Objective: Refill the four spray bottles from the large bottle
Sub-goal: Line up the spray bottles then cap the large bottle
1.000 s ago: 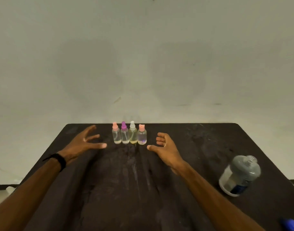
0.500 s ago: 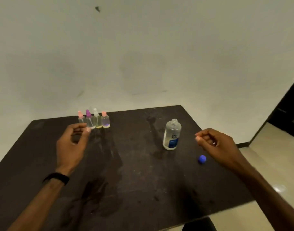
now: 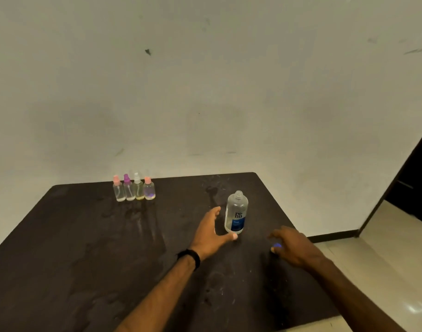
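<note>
1. Left hand (image 3: 208, 232): grip apart, thumb and fingers spread in a wide C, holding nothing. A black wristband (image 3: 190, 257) sits on that wrist.
2. Large clear plastic bottle with a blue label (image 3: 236, 213): upright on the dark matte bench (image 3: 73, 248), uncapped, just beside the left grip's opening on its right side; whether the thumb tip touches its base I cannot tell.
3. Right hand (image 3: 292, 248): palm down over the bench, fingers loosely curved; small round blue cap (image 3: 276, 246) lies under the fingertips. Contact unclear from blur; grip state cannot be told.
4. Four small clear spray bottles (image 3: 134, 189) with pink, purple, white and pink tops: upright, side by side in a row, well beyond and left of the left grip, near the bench's far edge.
5. Off-white scuffed wall (image 3: 205, 92) behind the bench.
</note>
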Motion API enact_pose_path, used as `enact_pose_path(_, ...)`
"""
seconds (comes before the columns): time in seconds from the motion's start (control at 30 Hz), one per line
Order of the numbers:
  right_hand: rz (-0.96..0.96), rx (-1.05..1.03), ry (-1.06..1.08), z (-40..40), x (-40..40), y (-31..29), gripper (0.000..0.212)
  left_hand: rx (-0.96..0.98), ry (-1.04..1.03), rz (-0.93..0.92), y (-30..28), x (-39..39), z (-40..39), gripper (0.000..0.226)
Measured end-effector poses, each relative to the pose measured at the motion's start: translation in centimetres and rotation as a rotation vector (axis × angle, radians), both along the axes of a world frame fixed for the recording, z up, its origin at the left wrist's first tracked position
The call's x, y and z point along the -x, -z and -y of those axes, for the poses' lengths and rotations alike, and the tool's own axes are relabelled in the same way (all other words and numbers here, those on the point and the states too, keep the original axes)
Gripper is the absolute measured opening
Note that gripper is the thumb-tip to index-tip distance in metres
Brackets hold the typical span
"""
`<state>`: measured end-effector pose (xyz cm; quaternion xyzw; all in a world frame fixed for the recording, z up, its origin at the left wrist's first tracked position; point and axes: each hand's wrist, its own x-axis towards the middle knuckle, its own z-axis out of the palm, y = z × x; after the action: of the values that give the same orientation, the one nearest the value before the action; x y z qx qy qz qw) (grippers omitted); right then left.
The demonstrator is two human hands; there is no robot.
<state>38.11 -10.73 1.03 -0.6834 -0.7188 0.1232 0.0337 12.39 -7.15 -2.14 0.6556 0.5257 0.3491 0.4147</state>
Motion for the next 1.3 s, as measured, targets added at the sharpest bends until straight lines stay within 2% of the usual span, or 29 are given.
enact_pose_path(0.17,0.035,0.038,-0.008,-1.4,-0.2,1.4,0.029,-0.003,0.005,0.026,0.8,-2.0,-1.6,0.094)
enact_pose_path(0.33,0.057,-0.002,-0.043,-1.9,-0.9,2.4,0.033,-0.067,-0.059,0.000,0.4,-3.5,-3.4,0.104)
enact_pose_path(0.4,0.074,-0.005,-0.038,-2.2,-1.2,2.7,0.035,-0.101,-0.059,0.004,-0.2,-4.1,-4.0,0.098)
enact_pose_path(0.53,0.081,0.083,0.004,-2.8,-2.0,2.8,0.027,-0.153,-0.077,-0.022,-0.8,-4.8,-4.9,0.068)
enact_pose_path(0.6,0.071,0.069,0.028,-3.4,-2.2,2.1,0.024,-0.150,-0.085,-0.024,-0.8,-4.8,-5.0,0.066)
enact_pose_path(0.7,-0.094,-0.104,0.021,-5.1,-2.0,-1.5,0.023,-0.149,-0.086,-0.020,-0.6,-4.8,-5.0,0.066)
enact_pose_path(0.8,-0.347,-0.201,-0.127,-7.2,0.0,-7.6,0.025,-0.141,-0.087,-0.016,-0.6,-4.9,-5.1,0.067)
enact_pose_path(0.87,-0.372,-0.214,-0.220,-8.7,1.8,-10.6,0.025,-0.137,-0.091,-0.015,-0.6,-5.0,-4.9,0.069)
enact_pose_path(1.0,-0.175,-0.126,-0.368,-11.5,5.1,-13.2,0.032,-0.146,-0.094,-0.005,-0.7,-5.1,-4.7,0.067)
enact_pose_path(1.17,0.035,0.015,-0.435,-12.9,7.8,-12.8,0.037,-0.154,-0.086,-0.037,-1.0,-5.1,-4.8,0.067)
enact_pose_path(1.3,0.074,0.056,-0.435,-13.1,8.1,-12.1,0.035,-0.153,-0.086,-0.038,-1.0,-5.0,-4.8,0.064)
